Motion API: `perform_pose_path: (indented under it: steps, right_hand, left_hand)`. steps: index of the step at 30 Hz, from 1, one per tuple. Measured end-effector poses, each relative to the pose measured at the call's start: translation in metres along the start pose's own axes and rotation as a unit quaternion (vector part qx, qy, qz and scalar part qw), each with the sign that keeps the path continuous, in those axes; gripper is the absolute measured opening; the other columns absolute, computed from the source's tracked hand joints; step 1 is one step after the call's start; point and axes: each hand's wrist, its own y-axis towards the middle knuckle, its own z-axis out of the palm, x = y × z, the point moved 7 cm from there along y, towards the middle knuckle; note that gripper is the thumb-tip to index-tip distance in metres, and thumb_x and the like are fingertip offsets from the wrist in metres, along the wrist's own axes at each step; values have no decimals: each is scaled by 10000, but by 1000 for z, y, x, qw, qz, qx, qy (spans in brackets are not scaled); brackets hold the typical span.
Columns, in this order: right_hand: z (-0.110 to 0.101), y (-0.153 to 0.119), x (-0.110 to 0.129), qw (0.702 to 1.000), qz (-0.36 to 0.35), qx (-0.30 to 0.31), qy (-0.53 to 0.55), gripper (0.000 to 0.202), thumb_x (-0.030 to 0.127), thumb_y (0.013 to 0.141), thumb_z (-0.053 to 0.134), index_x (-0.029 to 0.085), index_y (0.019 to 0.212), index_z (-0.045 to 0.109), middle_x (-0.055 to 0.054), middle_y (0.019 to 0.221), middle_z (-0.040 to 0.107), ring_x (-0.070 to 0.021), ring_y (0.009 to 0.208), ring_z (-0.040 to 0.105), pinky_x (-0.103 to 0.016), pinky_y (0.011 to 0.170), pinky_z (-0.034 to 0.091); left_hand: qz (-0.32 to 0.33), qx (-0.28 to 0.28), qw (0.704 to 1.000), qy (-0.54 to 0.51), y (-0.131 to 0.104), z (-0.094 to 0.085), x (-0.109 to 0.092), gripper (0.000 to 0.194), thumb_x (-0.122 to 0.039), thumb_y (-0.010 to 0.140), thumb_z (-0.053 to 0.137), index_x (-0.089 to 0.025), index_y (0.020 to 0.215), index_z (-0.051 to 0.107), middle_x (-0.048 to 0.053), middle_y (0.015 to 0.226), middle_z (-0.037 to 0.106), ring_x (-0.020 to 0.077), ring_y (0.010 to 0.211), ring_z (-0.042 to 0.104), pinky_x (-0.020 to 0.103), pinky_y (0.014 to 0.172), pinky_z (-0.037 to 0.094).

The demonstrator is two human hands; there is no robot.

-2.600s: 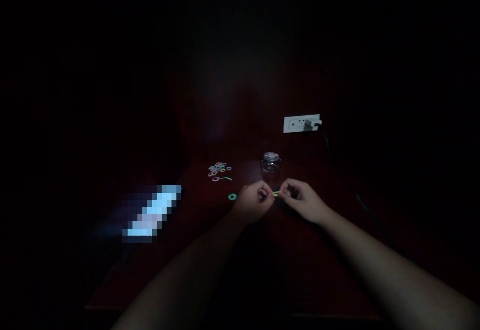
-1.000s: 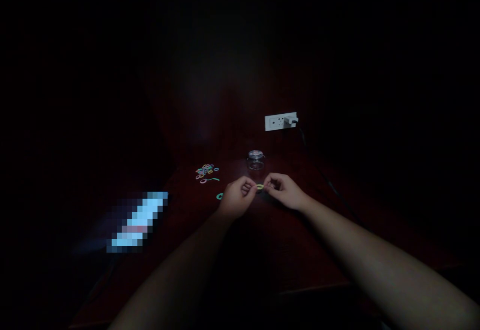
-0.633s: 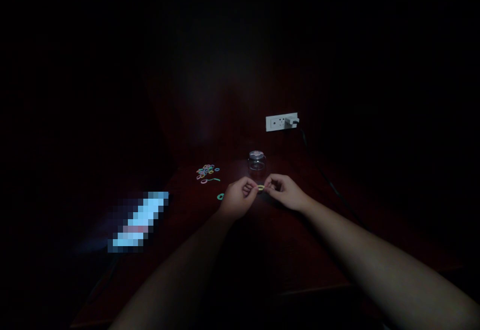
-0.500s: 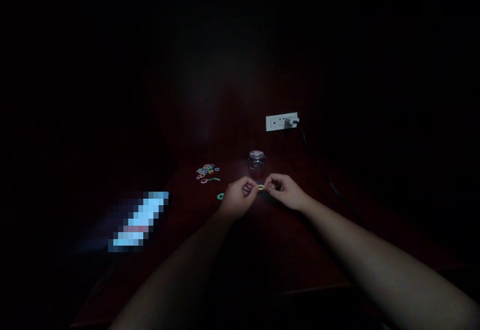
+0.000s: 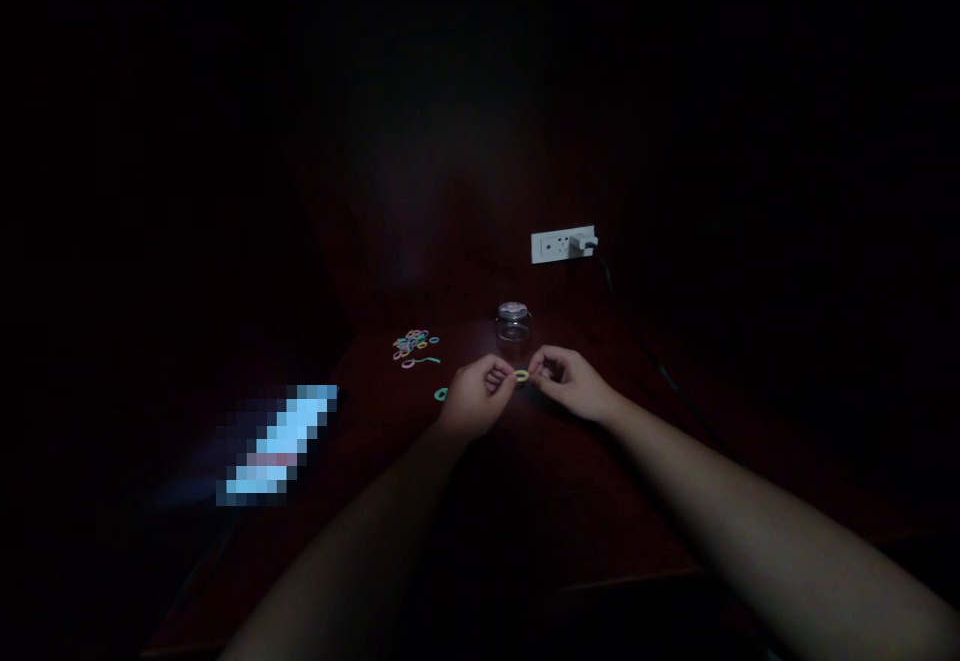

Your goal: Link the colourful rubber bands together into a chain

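Darkness is filling most of the room, with only a faint glow reaching the wall [image 5: 450, 211] and the dark red table [image 5: 600, 511]. On the wall a white socket [image 5: 551, 246] is holding a plug [image 5: 583, 241], and a dark cord [image 5: 606, 271] is running down from it. To the left a bright blurred panel [image 5: 289, 446] is shining; what it is showing cannot be told.

Near the middle, just this side of a clear jar [image 5: 514, 329] whose lid [image 5: 513, 309] seems to be on, the left hand [image 5: 474, 399] and the right hand [image 5: 571, 381] are facing each other. A small yellow ring [image 5: 522, 380] is sitting between their fingertips. Each hand is pinching one side of it, thumb and finger closed together, and the hole is showing as a flat oval. Whether the ring is being stretched or merely steadied cannot be told.

Beside the left hand a green ring [image 5: 439, 395] is lying partly hidden, and farther off a pile of coloured rings [image 5: 411, 343] is resting near a green strip [image 5: 429, 360].

Judging by this, the person is handling the one ring with both hands; any next move is probably calling for light, even pinches, since so thin a ring could be slipping loose.
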Motion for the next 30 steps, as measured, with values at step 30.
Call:
perform_pose_path:
  steps: [30]
  right_hand:
    - [1, 0, 1, 1000, -8, 5, 1, 122, 253, 715, 560, 139, 723, 517, 48, 530, 411, -60, 480, 343, -187, 439, 269]
  left_hand:
    - [4, 20, 1000, 8, -1, 2, -2, 127, -256, 755, 534, -142, 769, 589, 23, 696, 612, 95, 613, 547, 193, 559, 447]
